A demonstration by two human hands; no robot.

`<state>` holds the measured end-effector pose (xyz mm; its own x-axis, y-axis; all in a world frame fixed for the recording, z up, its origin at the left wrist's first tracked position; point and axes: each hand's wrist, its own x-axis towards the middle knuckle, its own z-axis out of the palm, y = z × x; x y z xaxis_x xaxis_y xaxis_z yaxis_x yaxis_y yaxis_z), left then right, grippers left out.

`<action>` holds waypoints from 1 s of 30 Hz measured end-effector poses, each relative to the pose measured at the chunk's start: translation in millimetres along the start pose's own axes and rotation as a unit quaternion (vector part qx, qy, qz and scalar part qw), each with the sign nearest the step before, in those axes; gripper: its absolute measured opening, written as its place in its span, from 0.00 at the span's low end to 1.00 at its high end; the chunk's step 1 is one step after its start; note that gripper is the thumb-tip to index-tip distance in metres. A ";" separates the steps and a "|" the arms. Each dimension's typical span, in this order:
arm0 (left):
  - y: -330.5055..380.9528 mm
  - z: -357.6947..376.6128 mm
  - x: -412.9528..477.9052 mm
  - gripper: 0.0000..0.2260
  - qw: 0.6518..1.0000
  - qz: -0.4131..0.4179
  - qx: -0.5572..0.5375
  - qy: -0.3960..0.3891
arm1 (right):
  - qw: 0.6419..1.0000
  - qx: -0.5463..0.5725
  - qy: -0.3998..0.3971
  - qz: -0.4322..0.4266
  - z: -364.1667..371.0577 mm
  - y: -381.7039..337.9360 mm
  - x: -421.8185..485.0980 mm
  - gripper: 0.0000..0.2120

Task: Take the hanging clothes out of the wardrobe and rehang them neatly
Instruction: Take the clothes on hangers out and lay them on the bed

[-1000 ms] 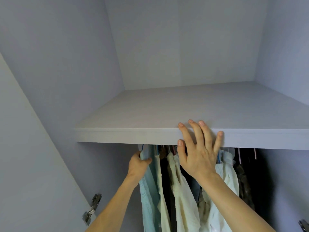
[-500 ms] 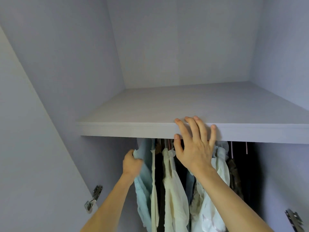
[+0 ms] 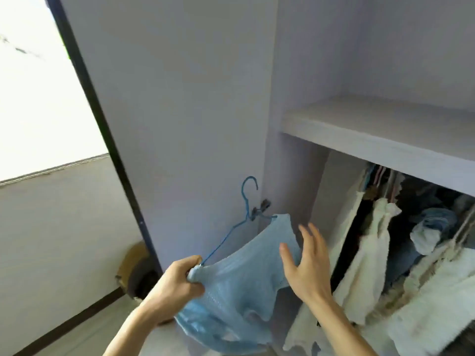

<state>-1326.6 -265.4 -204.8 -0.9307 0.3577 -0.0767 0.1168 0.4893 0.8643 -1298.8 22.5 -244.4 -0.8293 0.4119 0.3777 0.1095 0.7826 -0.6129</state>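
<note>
A light blue knitted garment (image 3: 239,273) on a blue wire hanger (image 3: 246,199) is out of the wardrobe, in front of the open door. My left hand (image 3: 180,283) grips the garment's shoulder at one end of the hanger. Beside the cloth on the right, my right hand (image 3: 305,263) is spread with straight fingers and holds nothing. Cream and white clothes (image 3: 370,253) and a blue bundle (image 3: 431,227) hang under the shelf (image 3: 385,140) at the right.
The open lilac wardrobe door (image 3: 180,111) stands just behind the hanger, its hinge (image 3: 262,209) near the hook. A bright window (image 3: 38,86) is at the left. A round brown object (image 3: 136,271) sits on the floor by the door's lower edge.
My left hand has pulled the blue garment and its hanger out from under the shelf to the left. My right hand has left the shelf edge. The view has swung left and down.
</note>
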 end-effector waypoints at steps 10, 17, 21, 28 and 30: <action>-73.6 -44.7 -298.4 0.21 0.973 -0.183 -0.071 0.123 | 0.910 0.049 -0.320 -0.259 104.0 -118.3 -122.0 0.35; -76.1 -9.4 -441.8 0.11 0.909 -0.304 -0.092 0.270 | 0.829 0.170 -0.401 -0.351 128.3 -214.0 -236.3 0.30; -65.8 24.2 -467.1 0.08 0.852 -0.379 -0.061 0.356 | 0.775 0.190 -0.441 -0.411 131.4 -251.5 -283.7 0.30; -24.5 45.9 -447.2 0.08 0.734 -0.418 -0.068 0.532 | 0.680 0.154 -0.461 -0.549 114.4 -284.6 -347.8 0.30; -17.3 42.3 -451.7 0.06 0.688 -0.441 -0.063 0.573 | 0.647 0.175 -0.473 -0.572 113.9 -292.2 -355.9 0.30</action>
<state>-893.5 -401.8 -206.1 -0.2900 -0.9316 -0.2190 -0.6323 0.0147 0.7746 -1098.0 -406.0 -278.8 -0.2412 -0.9426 0.2309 -0.8654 0.1012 -0.4907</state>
